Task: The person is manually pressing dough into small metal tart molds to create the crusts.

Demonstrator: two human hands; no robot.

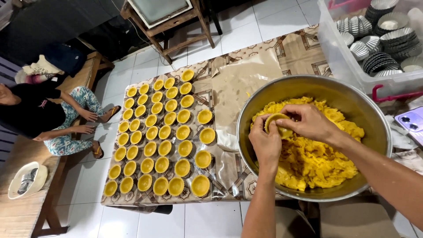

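Tiled floor; hands press crumbly dough.

left: rows of filled tart shells cover the mat, no gap between them | centre: bare paper strip between shells and steel bowl, passable | right: clear bin of stacked empty moulds just beside bowl rim | far right: phone

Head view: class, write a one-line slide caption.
Left hand holds a small tart mould while right hand presses yellow dough into it above a steel bowl.
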